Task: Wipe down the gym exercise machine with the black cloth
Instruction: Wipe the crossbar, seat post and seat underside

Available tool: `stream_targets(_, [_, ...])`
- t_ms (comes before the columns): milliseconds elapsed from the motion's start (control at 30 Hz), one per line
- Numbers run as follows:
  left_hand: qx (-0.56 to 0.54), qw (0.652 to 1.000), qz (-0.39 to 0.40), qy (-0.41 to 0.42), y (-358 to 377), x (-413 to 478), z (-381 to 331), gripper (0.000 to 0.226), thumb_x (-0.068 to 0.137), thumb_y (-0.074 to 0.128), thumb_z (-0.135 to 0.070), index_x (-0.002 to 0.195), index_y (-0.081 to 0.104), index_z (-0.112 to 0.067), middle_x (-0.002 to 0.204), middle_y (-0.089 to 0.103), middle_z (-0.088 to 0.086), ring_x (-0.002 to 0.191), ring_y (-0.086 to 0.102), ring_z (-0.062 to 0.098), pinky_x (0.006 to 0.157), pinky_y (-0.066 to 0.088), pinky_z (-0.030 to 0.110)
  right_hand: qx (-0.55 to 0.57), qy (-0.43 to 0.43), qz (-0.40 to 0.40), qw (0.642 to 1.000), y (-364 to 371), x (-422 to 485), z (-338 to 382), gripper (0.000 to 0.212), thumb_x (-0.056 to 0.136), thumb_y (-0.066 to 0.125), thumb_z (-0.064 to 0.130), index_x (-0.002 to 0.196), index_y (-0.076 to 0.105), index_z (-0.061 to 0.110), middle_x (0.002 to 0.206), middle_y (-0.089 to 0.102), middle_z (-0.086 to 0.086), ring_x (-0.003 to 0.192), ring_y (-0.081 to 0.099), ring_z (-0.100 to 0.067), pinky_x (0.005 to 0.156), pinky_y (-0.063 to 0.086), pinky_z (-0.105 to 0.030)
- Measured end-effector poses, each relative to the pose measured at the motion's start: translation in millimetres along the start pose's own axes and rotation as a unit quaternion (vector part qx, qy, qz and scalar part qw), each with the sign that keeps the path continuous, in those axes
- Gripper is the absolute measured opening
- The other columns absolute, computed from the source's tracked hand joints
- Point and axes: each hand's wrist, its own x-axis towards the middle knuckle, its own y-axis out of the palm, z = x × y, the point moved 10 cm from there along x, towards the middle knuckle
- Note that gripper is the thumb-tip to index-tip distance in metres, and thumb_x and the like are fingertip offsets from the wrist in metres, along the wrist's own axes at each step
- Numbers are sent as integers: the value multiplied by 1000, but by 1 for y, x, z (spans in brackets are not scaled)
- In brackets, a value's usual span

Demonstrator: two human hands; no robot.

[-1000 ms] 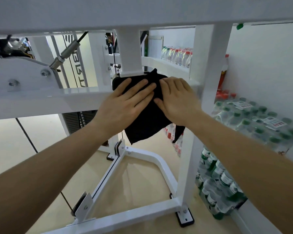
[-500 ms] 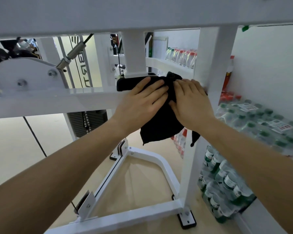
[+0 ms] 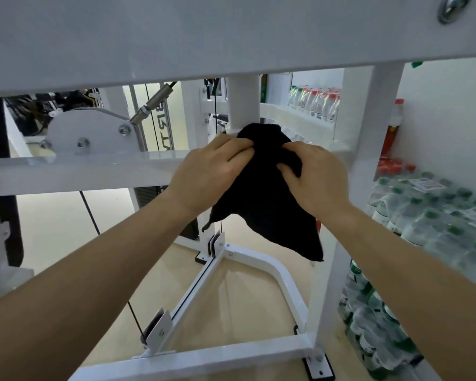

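Below the white post [image 3: 243, 105], left hand [image 3: 209, 171] and right hand [image 3: 318, 177] grip the black cloth [image 3: 267, 204].

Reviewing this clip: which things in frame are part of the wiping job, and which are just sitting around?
Part of the job:
- black cloth, bunched and gripped by the left hand and right hand
- white machine frame, which the cloth is held against

Just sitting around:
- shrink-wrapped bottle packs stacked at the right
- row of red-capped bottles behind the frame

1. The black cloth [image 3: 267, 199] looks soft, matt and slightly fuzzy.
2. The machine frame [image 3: 74, 171] is glossy white painted metal.
3. The water bottles [image 3: 429, 215] are clear, shiny plastic.
4. The floor [image 3: 66, 215] is smooth.
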Motion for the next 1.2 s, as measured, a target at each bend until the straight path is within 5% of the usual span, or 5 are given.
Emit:
stream_targets(267, [-12,989,-88,-121,-24,-1,14,14,93,68,-22,104,77,-21,97,69,2,80,65,25,48,51,36,52,15,-52,997,6,-23,4,23,95,60,19,114,73,17,101,64,-6,86,60,-26,72,48,-31])
stream_targets(567, [-291,913,-55,-282,3,-4,4,13,87,71,-14,99,71,-19,88,72,-10,71,65,5,71,56,32,387,78,65,917,30,-47,30,54,102,40,24,154,29,21,149,47,7,137,42,0,116,34,-26])
stream_targets(767, [-364,861,-20,-355,16,-5,4,13,86,73,-14,92,78,-24,84,71,-21,78,68,-1,79,57,28,365,94,0,926,10,-48,18,46,100,57,11,140,36,9,116,68,6,99,64,5,81,46,-7])
stream_targets(1000, [-553,726,21,-408,28,-13,-3,21,95,62,-1,99,75,-17,90,77,2,88,74,12,75,59,24,169,26,-37,985,-9,-33,13,37,94,59,32,130,66,25,129,43,0,119,45,-20,105,29,-13])
stream_targets(1200, [-649,646,17,-402,14,-10,-6,22,99,55,-2,113,72,-7,110,73,18,106,70,28,91,58,33,271,-21,12,962,-1,-24,39,44,102,49,13,145,49,15,133,56,-5,117,51,-5,101,34,-6])
